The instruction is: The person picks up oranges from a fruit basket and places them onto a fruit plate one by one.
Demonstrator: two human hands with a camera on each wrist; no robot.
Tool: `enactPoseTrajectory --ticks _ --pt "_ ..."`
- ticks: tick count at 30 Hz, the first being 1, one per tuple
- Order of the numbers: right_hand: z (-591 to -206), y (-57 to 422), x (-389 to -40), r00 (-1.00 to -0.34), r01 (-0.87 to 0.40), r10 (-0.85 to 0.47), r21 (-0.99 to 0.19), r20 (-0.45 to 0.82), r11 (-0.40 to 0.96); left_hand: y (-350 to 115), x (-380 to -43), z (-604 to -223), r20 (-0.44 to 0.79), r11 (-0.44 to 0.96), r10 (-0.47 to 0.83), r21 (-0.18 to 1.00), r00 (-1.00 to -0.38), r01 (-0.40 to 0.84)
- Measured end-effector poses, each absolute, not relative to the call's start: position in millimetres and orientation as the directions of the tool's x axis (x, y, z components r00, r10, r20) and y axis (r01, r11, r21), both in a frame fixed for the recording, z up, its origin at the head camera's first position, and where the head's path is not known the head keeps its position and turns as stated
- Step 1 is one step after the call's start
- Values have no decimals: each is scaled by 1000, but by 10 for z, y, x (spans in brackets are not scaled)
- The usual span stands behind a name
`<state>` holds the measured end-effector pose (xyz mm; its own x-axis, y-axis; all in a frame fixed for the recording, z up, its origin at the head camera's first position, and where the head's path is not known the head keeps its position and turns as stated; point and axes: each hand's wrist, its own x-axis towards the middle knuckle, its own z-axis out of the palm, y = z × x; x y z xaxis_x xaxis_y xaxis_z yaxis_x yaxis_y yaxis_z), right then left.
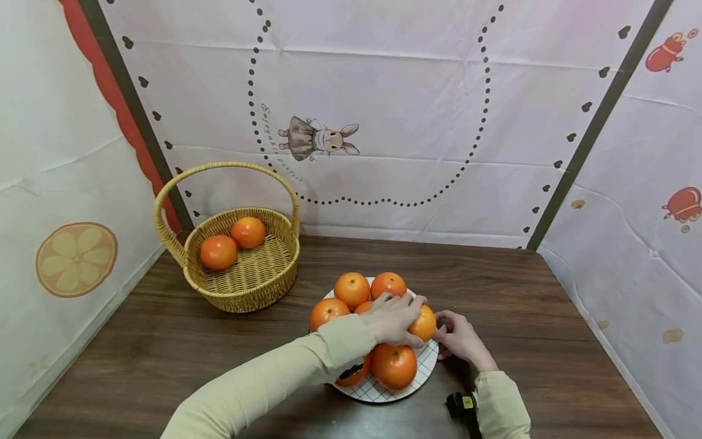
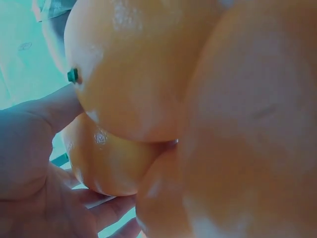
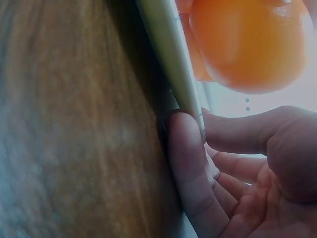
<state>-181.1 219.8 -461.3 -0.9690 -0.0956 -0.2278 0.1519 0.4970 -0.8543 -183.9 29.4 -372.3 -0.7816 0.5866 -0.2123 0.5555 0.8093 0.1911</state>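
Shiny oranges point(image 1: 393, 367) crowd a round, white, dark-gridded plate point(image 1: 425, 366) on a brown table point(image 1: 548, 329).
Right hand point(image 1: 463, 340) pinches the plate's rim; left hand point(image 1: 392, 320) curls round the rightmost orange point(image 1: 425, 324), smooth and glossy. Farther back, left: yellow wicker basket point(image 1: 281, 283), two oranges point(image 1: 218, 252) inside.

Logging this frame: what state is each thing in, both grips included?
Basket: upright, handle raised, partly filled.
Basket oranges: two, whole, side by side.
Plate: on the table, loaded with oranges.
Plate oranges: whole, clustered, some partly hidden.
Left grip: thumb and fingers around the plate's rightmost orange.
Right grip: pinching the plate at its right side.
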Motion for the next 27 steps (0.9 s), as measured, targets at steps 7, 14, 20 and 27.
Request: enactPoseTrajectory --ticks 7,14,20,27 --pt "-4623 2198 -1805 -969 159 -92 -863 -230 479 338 -1816 -3765 -222 824 566 152 -794 545" --pt "-4611 2197 -1795 -968 154 -102 -863 -229 481 348 -1804 -3775 -218 821 571 134 -792 555" --pt "-4608 2197 -1799 -968 154 -103 -866 -228 475 341 -1818 -3787 -202 806 591 170 -781 567" --pt "-4613 2201 -1805 -967 155 -104 -865 -230 477 345 -1809 -3765 -204 809 587 169 -783 563"
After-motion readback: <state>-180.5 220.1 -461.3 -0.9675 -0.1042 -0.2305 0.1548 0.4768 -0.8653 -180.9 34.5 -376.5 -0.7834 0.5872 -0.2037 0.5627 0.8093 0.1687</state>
